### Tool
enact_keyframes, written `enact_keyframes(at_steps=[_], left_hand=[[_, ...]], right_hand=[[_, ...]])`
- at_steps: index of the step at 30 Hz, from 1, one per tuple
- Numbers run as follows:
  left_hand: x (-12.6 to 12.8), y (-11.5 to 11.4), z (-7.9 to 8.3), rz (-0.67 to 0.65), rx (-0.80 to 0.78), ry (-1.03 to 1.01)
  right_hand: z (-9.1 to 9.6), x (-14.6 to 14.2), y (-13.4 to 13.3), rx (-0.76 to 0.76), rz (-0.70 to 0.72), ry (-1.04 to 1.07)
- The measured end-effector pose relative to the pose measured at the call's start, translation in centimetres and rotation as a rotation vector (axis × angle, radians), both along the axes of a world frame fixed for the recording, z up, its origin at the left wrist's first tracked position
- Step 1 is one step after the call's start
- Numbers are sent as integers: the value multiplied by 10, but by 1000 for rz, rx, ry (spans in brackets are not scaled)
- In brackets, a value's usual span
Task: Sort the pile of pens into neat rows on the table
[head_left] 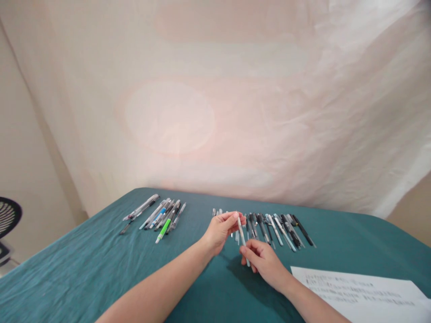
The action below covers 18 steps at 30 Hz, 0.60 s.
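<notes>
The slim white pen (242,234), raised above the surface (101,264) near the row of pens (274,230), calls for light, even pressure — left hand (218,231) pinching its upper end, right hand's (261,259) grip pinching its lower end.

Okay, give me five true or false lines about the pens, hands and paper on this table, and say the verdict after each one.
1. The left hand and right hand hold the same pale pen. True.
2. The tablecloth is bright red. False: the tablecloth is dark teal.
3. A pen with bright green on it lies among the pens left of the hands. True.
4. The sheet of paper lies at the far left. False: the sheet of paper lies at the near right.
5. The paper carries dark markings. True.
</notes>
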<state>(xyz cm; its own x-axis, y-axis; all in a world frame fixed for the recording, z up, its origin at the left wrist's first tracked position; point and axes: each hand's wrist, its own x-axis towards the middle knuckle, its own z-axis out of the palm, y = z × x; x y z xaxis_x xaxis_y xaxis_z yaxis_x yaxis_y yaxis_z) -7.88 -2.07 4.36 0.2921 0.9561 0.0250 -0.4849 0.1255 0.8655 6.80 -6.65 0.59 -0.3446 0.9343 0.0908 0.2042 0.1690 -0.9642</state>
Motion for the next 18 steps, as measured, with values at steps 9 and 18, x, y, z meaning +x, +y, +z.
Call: enact_keyframes(at_steps=[9,18], left_hand=[[-3,4,0,46,-71,-18],[-5,5,1,40,-105,-54]], right_hand=[[2,0,-2,-9,49,58],[2,0,-1,-61,43,79]])
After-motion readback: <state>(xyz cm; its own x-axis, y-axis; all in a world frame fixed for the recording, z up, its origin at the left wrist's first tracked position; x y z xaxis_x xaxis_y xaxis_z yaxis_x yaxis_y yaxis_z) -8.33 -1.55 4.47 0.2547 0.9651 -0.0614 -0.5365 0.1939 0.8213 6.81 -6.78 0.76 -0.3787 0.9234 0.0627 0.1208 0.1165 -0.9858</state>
